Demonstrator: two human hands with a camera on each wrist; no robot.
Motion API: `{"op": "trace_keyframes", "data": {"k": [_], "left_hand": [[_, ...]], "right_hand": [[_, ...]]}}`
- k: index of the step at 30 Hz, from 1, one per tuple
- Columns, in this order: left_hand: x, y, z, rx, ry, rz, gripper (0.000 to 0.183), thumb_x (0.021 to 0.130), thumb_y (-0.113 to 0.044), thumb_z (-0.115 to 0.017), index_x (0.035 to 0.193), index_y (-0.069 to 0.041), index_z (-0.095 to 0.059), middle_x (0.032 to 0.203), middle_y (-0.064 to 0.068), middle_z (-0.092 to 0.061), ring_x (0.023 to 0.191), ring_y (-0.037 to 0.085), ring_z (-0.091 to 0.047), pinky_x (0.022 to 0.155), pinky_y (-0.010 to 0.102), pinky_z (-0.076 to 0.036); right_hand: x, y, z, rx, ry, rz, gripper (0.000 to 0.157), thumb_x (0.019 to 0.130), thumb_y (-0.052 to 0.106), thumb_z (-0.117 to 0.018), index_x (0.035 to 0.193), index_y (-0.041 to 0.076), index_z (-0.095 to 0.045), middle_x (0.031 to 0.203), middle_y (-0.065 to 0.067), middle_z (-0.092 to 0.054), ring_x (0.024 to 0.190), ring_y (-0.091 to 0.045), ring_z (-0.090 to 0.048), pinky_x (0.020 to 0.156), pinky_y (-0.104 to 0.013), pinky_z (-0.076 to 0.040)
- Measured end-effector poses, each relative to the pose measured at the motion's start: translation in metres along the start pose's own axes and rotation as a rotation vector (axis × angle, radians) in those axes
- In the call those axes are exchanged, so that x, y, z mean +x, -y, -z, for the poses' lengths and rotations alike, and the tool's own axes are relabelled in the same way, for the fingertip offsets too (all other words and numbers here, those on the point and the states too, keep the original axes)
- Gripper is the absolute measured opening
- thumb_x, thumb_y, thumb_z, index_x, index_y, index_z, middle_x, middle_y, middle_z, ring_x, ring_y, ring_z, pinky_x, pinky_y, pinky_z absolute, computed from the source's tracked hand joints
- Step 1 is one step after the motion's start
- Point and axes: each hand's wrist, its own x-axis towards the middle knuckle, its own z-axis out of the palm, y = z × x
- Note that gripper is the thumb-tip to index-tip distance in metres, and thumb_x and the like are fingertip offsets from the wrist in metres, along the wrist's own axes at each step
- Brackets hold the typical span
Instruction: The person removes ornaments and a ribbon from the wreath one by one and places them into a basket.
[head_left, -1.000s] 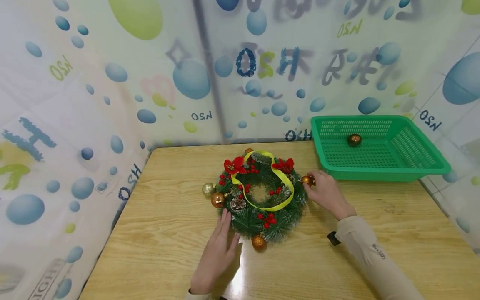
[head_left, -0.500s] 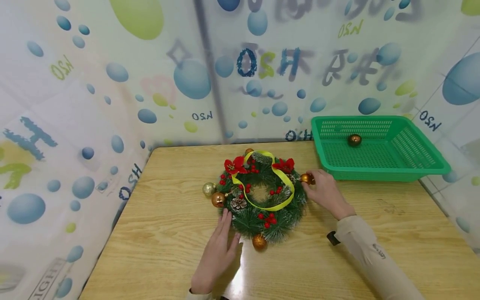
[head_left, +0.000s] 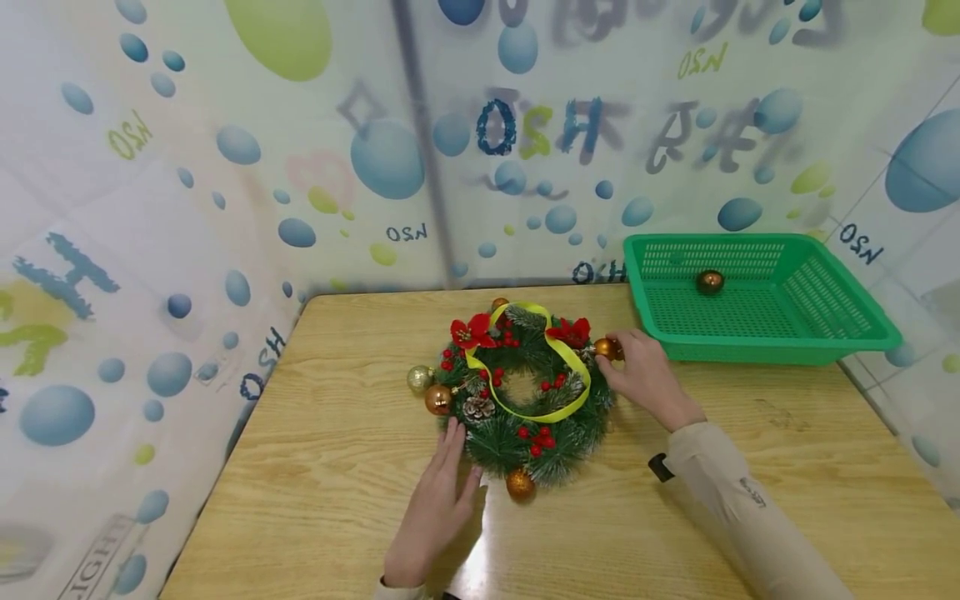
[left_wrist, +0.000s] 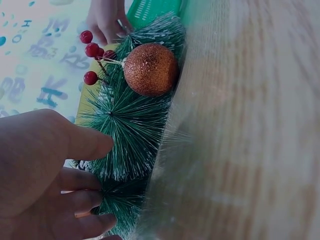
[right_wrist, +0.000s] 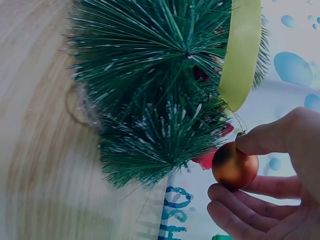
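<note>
A green Christmas wreath [head_left: 498, 442] lies on the wooden table, dressed with red flowers [head_left: 472, 332], red berries, pine cones and a loose yellow ribbon [head_left: 564, 411]. At its right edge my right hand [head_left: 648, 379] pinches a copper bauble [right_wrist: 234, 167] between thumb and fingers, and a thin cord shows at its cap. My left hand [head_left: 431, 517] rests with straight fingers against the wreath's lower left edge. A glittery orange bauble [left_wrist: 151, 69] hangs at the wreath's near side. On the left side sit a shiny copper bauble [head_left: 438, 399] and a gold one [head_left: 420, 379].
A green plastic basket [head_left: 772, 350] stands at the back right of the table [head_left: 315, 467], with one brown bauble [head_left: 709, 282] inside. Behind the table hangs a wall covering [head_left: 300, 108] printed with blue and green bubbles.
My right hand has moved slightly left and up with the copper bauble, closer to the right red flower. My left hand stays at the wreath's edge.
</note>
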Motion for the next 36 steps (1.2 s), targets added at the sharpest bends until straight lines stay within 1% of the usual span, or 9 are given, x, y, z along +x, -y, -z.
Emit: {"op": "trace_keyframes", "data": {"k": [6, 12, 16, 19, 25, 29, 36], "left_hand": [[-0.001, -0.001, 0.001, -0.003, 0.007, 0.013, 0.072, 0.103, -0.026, -0.058, 0.160, -0.001, -0.022, 0.169, 0.012, -0.013, 0.153, 0.040, -0.023, 0.124, 0.054, -0.024], [0.000, 0.000, -0.001, 0.002, -0.009, -0.008, 0.072, 0.103, -0.026, -0.059, 0.159, 0.000, -0.023, 0.169, 0.015, -0.015, 0.152, 0.043, -0.024, 0.123, 0.056, -0.026], [0.000, 0.000, -0.001, 0.005, -0.009, -0.006, 0.072, 0.103, -0.027, -0.058, 0.160, -0.001, -0.022, 0.169, 0.014, -0.015, 0.152, 0.042, -0.025, 0.123, 0.056, -0.026], [0.000, 0.000, -0.001, 0.002, -0.006, 0.006, 0.073, 0.103, -0.027, -0.059, 0.160, -0.002, -0.022, 0.169, 0.013, -0.014, 0.153, 0.041, -0.024, 0.123, 0.055, -0.026], [0.001, 0.000, -0.002, -0.004, 0.005, 0.010, 0.072, 0.103, -0.026, -0.058, 0.160, -0.001, -0.022, 0.169, 0.013, -0.014, 0.153, 0.042, -0.024, 0.123, 0.056, -0.025], [0.001, 0.000, -0.001, -0.009, 0.007, 0.011, 0.072, 0.103, -0.026, -0.058, 0.160, 0.000, -0.022, 0.169, 0.014, -0.014, 0.152, 0.043, -0.024, 0.123, 0.057, -0.025], [0.000, -0.001, -0.002, -0.009, -0.005, 0.007, 0.072, 0.103, -0.025, -0.059, 0.160, 0.000, -0.023, 0.169, 0.016, -0.015, 0.152, 0.043, -0.025, 0.122, 0.057, -0.026]], "right_hand": [[0.005, 0.005, 0.004, -0.003, -0.029, 0.018, 0.032, 0.091, 0.010, -0.072, 0.112, -0.013, -0.066, 0.100, -0.027, -0.067, 0.081, -0.036, -0.065, 0.066, -0.047, -0.059], [0.006, 0.007, 0.014, -0.011, -0.065, 0.027, 0.030, 0.091, 0.009, -0.071, 0.112, -0.012, -0.066, 0.096, -0.027, -0.067, 0.080, -0.037, -0.064, 0.065, -0.047, -0.059], [0.007, 0.006, 0.020, -0.027, -0.099, 0.045, 0.029, 0.090, 0.008, -0.072, 0.110, -0.012, -0.066, 0.093, -0.027, -0.067, 0.078, -0.037, -0.065, 0.064, -0.047, -0.059], [0.007, 0.004, 0.024, -0.030, -0.103, 0.047, 0.030, 0.091, 0.008, -0.071, 0.111, -0.013, -0.066, 0.095, -0.027, -0.067, 0.079, -0.036, -0.065, 0.064, -0.047, -0.060], [0.007, -0.001, 0.030, -0.044, -0.098, 0.024, 0.031, 0.092, 0.009, -0.070, 0.114, -0.012, -0.066, 0.096, -0.027, -0.066, 0.079, -0.035, -0.064, 0.064, -0.047, -0.059], [0.007, -0.004, 0.035, -0.047, -0.114, 0.016, 0.031, 0.092, 0.009, -0.070, 0.114, -0.012, -0.066, 0.097, -0.027, -0.066, 0.080, -0.036, -0.064, 0.065, -0.048, -0.059], [0.006, -0.010, 0.045, -0.050, -0.155, 0.030, 0.031, 0.091, 0.007, -0.071, 0.115, -0.013, -0.065, 0.100, -0.029, -0.066, 0.083, -0.038, -0.067, 0.067, -0.050, -0.061]]}}
